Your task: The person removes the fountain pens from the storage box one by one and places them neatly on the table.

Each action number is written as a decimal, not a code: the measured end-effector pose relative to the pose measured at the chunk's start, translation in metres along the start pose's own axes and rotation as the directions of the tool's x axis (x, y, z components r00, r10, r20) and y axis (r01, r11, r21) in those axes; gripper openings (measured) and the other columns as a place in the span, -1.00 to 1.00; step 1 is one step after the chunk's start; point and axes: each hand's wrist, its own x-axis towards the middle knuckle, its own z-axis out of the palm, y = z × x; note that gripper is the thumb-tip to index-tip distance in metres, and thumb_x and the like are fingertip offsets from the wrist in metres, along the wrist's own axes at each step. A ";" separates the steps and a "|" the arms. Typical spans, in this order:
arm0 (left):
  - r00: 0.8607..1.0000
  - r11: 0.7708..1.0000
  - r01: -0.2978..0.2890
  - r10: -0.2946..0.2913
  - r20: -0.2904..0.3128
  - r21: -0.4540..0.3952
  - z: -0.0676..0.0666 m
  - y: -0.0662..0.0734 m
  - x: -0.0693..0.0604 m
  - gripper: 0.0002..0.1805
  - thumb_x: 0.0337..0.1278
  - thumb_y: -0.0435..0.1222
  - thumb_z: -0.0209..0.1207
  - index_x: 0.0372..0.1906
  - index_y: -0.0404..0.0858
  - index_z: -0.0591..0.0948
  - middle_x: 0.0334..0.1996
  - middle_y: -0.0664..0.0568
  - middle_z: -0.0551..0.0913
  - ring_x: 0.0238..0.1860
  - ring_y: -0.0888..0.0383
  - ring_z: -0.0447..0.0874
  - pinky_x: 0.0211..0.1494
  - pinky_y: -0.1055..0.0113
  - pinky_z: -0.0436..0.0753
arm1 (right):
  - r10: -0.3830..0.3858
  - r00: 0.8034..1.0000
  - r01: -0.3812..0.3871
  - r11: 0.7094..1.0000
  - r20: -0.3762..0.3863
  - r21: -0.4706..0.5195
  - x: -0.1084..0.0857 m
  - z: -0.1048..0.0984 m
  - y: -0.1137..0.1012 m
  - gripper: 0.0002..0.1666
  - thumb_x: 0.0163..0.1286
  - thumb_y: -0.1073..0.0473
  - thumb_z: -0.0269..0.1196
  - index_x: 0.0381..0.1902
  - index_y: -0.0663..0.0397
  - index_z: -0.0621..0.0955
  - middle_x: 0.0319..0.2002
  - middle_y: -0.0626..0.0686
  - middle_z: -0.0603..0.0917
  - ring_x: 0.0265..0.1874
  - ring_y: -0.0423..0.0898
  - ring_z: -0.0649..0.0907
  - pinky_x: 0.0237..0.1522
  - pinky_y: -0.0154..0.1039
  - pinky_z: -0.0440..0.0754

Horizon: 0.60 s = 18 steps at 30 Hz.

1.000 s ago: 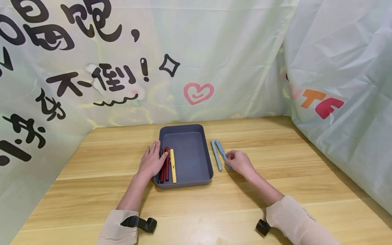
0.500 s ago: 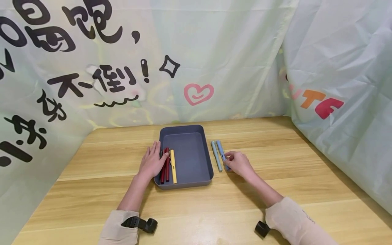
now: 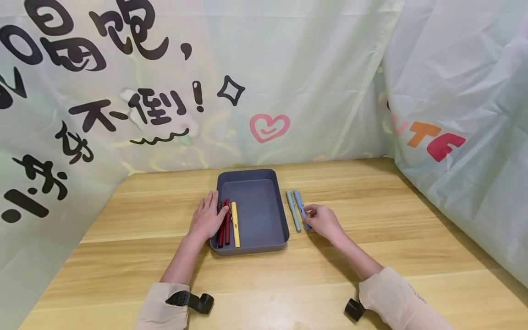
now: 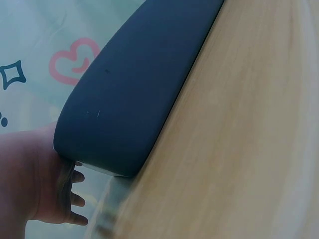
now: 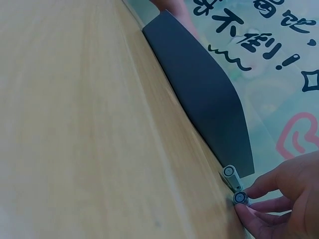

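With my right hand (image 3: 325,221) I pinch the blue pen (image 3: 299,201) between thumb and fingers, towards its near end; it looks to be lying on the bench (image 3: 260,288). From my fingers it points away to the far side, its long axis running near to far with the far end slanted slightly left. Just to its left lies the grey-green pen (image 3: 293,211), nearly parallel, and left of that stands the right wall of the slate-blue tray (image 3: 261,197). My right hand is clearly the nearer one to both these pens.

My left hand (image 3: 206,221) is across at the tray's left wall, fingers straight, thumb reaching in over the rim; I cannot tell whether it touches the dark red pens (image 3: 227,231) there. Just to their right, the yellow pen (image 3: 235,224) also lies near to far.
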 end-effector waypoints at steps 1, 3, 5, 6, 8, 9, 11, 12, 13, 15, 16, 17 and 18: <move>1.000 1.000 -0.001 0.001 0.000 0.000 0.000 0.000 0.000 -0.27 0.37 0.01 -0.24 0.44 -0.27 -0.14 0.42 -0.18 -0.18 0.35 -0.28 -0.26 0.30 -0.16 -0.09 | 0.000 1.000 0.000 1.000 -0.001 0.001 0.000 0.000 0.000 -0.64 0.18 0.39 0.20 -0.04 0.42 0.54 -0.48 0.05 0.60 -0.65 -0.15 0.59 -0.59 -0.32 0.56; 1.000 1.000 -0.002 0.002 0.000 -0.002 0.000 0.000 0.000 -0.27 0.37 0.01 -0.24 0.44 -0.27 -0.13 0.42 -0.18 -0.18 0.35 -0.29 -0.26 0.30 -0.17 -0.09 | 0.003 1.000 -0.003 1.000 -0.001 0.004 0.000 0.000 0.000 -0.64 0.18 0.39 0.20 -0.04 0.42 0.54 -0.47 0.06 0.60 -0.65 -0.14 0.59 -0.59 -0.31 0.56; 1.000 1.000 -0.001 0.001 0.001 -0.006 0.000 0.000 0.000 -0.27 0.37 0.01 -0.25 0.44 -0.27 -0.14 0.42 -0.17 -0.18 0.35 -0.28 -0.26 0.30 -0.17 -0.09 | 0.005 1.000 -0.005 1.000 -0.001 0.005 0.000 0.000 0.001 -0.64 0.18 0.39 0.20 -0.03 0.42 0.54 -0.46 0.06 0.60 -0.65 -0.13 0.59 -0.59 -0.31 0.56; 1.000 1.000 -0.002 0.002 0.001 -0.008 0.000 0.001 -0.001 -0.27 0.37 0.02 -0.25 0.44 -0.27 -0.14 0.42 -0.17 -0.18 0.35 -0.28 -0.26 0.30 -0.17 -0.09 | 0.006 1.000 -0.006 1.000 0.000 0.007 0.000 0.000 0.001 -0.64 0.18 0.39 0.20 -0.03 0.42 0.54 -0.46 0.06 0.60 -0.65 -0.13 0.59 -0.59 -0.31 0.56; 1.000 1.000 -0.002 0.002 0.001 -0.010 -0.001 0.001 -0.001 -0.27 0.37 0.02 -0.25 0.44 -0.26 -0.14 0.42 -0.17 -0.18 0.35 -0.28 -0.27 0.30 -0.16 -0.10 | 0.007 1.000 -0.007 1.000 0.000 0.007 0.000 0.000 0.001 -0.63 0.18 0.39 0.20 -0.03 0.43 0.54 -0.46 0.06 0.60 -0.64 -0.14 0.59 -0.59 -0.31 0.56; 1.000 1.000 -0.003 0.003 0.000 -0.009 -0.001 0.001 -0.001 -0.27 0.37 0.02 -0.25 0.44 -0.26 -0.14 0.42 -0.17 -0.19 0.35 -0.28 -0.27 0.30 -0.16 -0.10 | 0.007 1.000 -0.007 1.000 0.000 0.006 0.000 0.000 0.001 -0.63 0.18 0.39 0.20 -0.03 0.42 0.54 -0.46 0.06 0.60 -0.64 -0.14 0.59 -0.59 -0.31 0.56; 1.000 1.000 -0.004 0.004 -0.001 -0.008 -0.001 0.001 -0.001 -0.27 0.37 0.02 -0.26 0.45 -0.26 -0.15 0.42 -0.17 -0.19 0.36 -0.28 -0.27 0.30 -0.16 -0.10 | 0.007 1.000 -0.007 1.000 -0.001 0.007 0.001 0.000 0.001 -0.63 0.18 0.39 0.20 -0.03 0.42 0.54 -0.46 0.06 0.60 -0.63 -0.14 0.59 -0.58 -0.31 0.56; 1.000 1.000 -0.004 0.004 0.000 -0.007 -0.001 0.000 -0.001 -0.27 0.38 0.02 -0.26 0.45 -0.26 -0.15 0.42 -0.17 -0.20 0.36 -0.28 -0.27 0.30 -0.16 -0.10 | 0.007 1.000 -0.007 1.000 -0.001 0.006 0.001 0.000 0.001 -0.63 0.18 0.39 0.20 -0.03 0.42 0.54 -0.46 0.06 0.59 -0.62 -0.14 0.59 -0.58 -0.31 0.57; 1.000 1.000 -0.004 0.004 0.000 -0.006 -0.001 0.001 -0.001 -0.27 0.38 0.03 -0.26 0.45 -0.26 -0.15 0.42 -0.17 -0.20 0.35 -0.28 -0.27 0.30 -0.16 -0.10 | 0.008 1.000 -0.008 1.000 0.000 0.007 0.001 0.000 0.001 -0.63 0.18 0.39 0.20 -0.03 0.42 0.54 -0.46 0.05 0.59 -0.62 -0.14 0.59 -0.58 -0.32 0.57; 1.000 1.000 -0.004 0.004 0.002 -0.006 -0.001 0.001 -0.001 -0.27 0.38 0.02 -0.26 0.44 -0.26 -0.15 0.42 -0.17 -0.21 0.35 -0.28 -0.27 0.30 -0.17 -0.10 | 0.012 1.000 -0.012 1.000 0.001 0.009 0.001 0.000 0.001 -0.63 0.18 0.38 0.19 -0.02 0.42 0.53 -0.46 0.05 0.58 -0.61 -0.15 0.60 -0.57 -0.32 0.57; 1.000 1.000 -0.004 0.004 0.002 -0.006 -0.001 0.001 -0.001 -0.27 0.38 0.02 -0.26 0.44 -0.26 -0.15 0.42 -0.17 -0.21 0.35 -0.28 -0.27 0.30 -0.17 -0.10 | 0.011 1.000 -0.011 1.000 0.003 0.008 0.000 0.000 0.001 -0.63 0.18 0.38 0.19 -0.02 0.42 0.53 -0.46 0.05 0.58 -0.60 -0.15 0.60 -0.57 -0.32 0.57; 1.000 1.000 -0.003 0.003 0.002 -0.006 -0.001 0.001 -0.001 -0.27 0.37 0.02 -0.25 0.45 -0.26 -0.15 0.42 -0.16 -0.20 0.35 -0.28 -0.27 0.30 -0.17 -0.10 | 0.014 1.000 -0.014 1.000 0.004 0.008 0.000 0.000 0.001 -0.62 0.18 0.38 0.20 -0.02 0.42 0.53 -0.46 0.04 0.58 -0.60 -0.16 0.59 -0.57 -0.32 0.57; 1.000 1.000 -0.002 0.002 0.002 -0.006 -0.001 0.001 -0.001 -0.27 0.37 0.02 -0.25 0.44 -0.26 -0.15 0.42 -0.17 -0.20 0.35 -0.28 -0.27 0.30 -0.17 -0.10 | 0.017 1.000 -0.017 1.000 0.004 0.007 0.000 -0.001 0.002 -0.62 0.18 0.37 0.20 -0.02 0.41 0.53 -0.47 0.04 0.58 -0.60 -0.16 0.59 -0.58 -0.33 0.56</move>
